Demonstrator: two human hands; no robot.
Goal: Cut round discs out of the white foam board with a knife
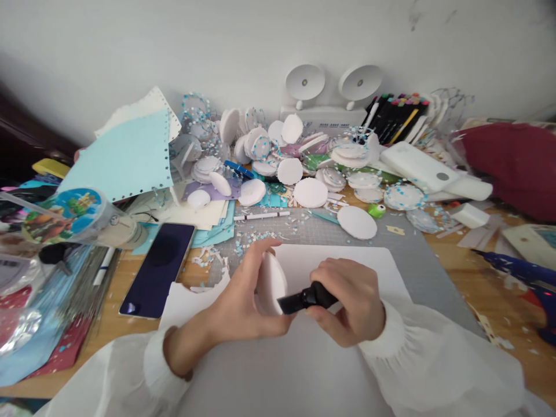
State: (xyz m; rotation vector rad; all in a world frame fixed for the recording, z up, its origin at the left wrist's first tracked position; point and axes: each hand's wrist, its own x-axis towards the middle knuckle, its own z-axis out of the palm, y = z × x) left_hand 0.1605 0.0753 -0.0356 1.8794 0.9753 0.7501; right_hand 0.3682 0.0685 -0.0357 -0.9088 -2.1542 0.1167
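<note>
My left hand (pixel 234 313) is closed round the rim of a white round disc (pixel 273 281), thumb on one side and fingers on the other. The disc is tilted up on edge above a large white sheet (pixel 304 370). In my right hand (pixel 354 298) is a short black tool (pixel 297 301) with a flat dark front end. That end meets the lower right edge of the disc, close to my left fingertips. Whether the tool is a brush or a blade I cannot make out, and its rear is hidden in my palm.
Many white discs (pixel 310 192), some ringed with blue beads, are heaped at the back. A phone (pixel 158 271) and a patterned cup (pixel 82 217) stand left. Markers (pixel 397 119) are behind right; a blue glue gun (pixel 516 269) lies far right. Paper scraps litter the grey mat (pixel 423 272).
</note>
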